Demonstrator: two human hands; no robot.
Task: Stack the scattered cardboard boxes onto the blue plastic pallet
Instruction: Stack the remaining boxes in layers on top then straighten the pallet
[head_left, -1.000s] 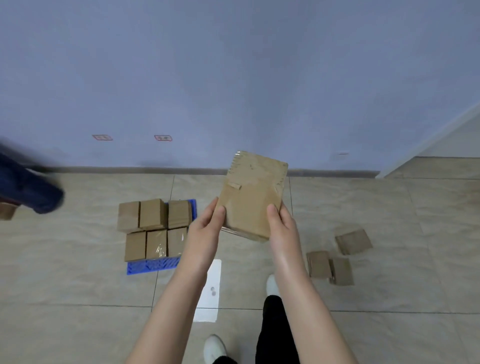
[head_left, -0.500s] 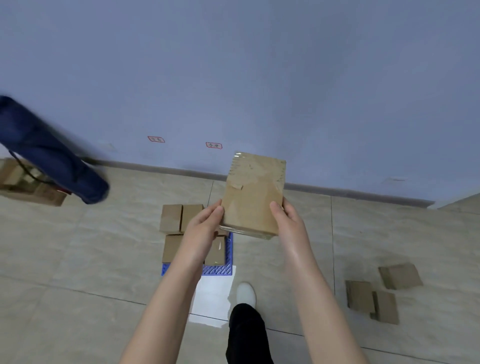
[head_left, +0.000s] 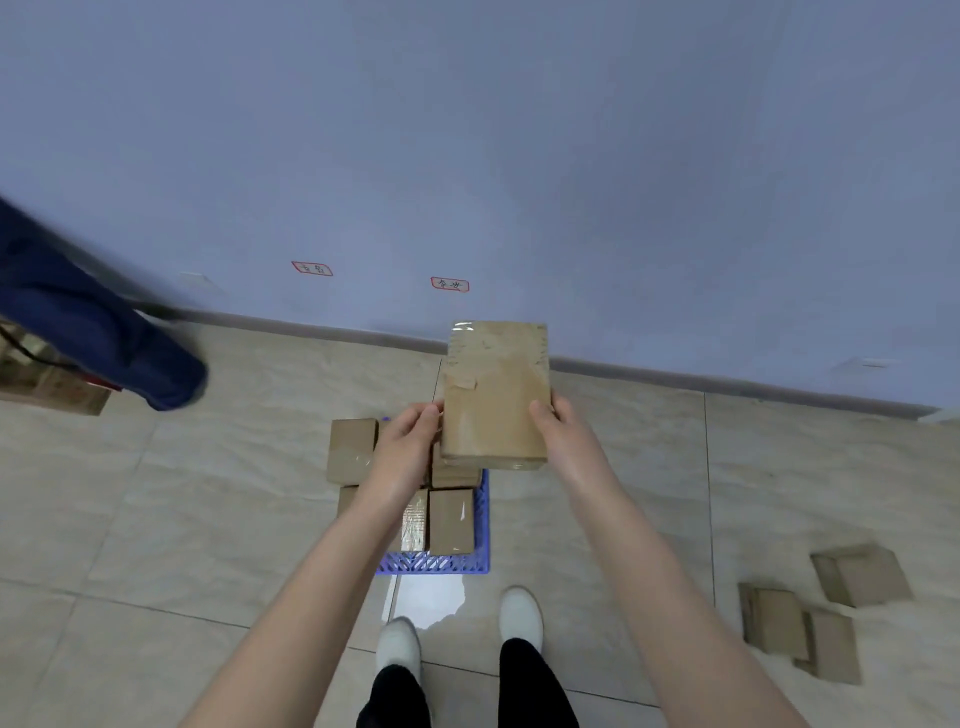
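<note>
I hold a taped cardboard box (head_left: 496, 395) in the air between both hands, above the far right part of the blue plastic pallet (head_left: 483, 519). My left hand (head_left: 405, 447) grips its left edge and my right hand (head_left: 563, 436) grips its right edge. Several cardboard boxes (head_left: 451, 519) lie in rows on the pallet, partly hidden by my left arm and the held box. Three loose boxes (head_left: 860, 574) lie on the floor at the right.
A dark blue bag (head_left: 104, 327) leans at the left over a cardboard piece (head_left: 52, 387). The wall baseboard (head_left: 727, 384) runs behind the pallet. My white shoes (head_left: 519, 613) stand just before the pallet on the tiled floor.
I have stepped closer to the pallet, which now lies directly under my hands. The held box has turned more upright. The loose boxes have shifted to the right of view.
</note>
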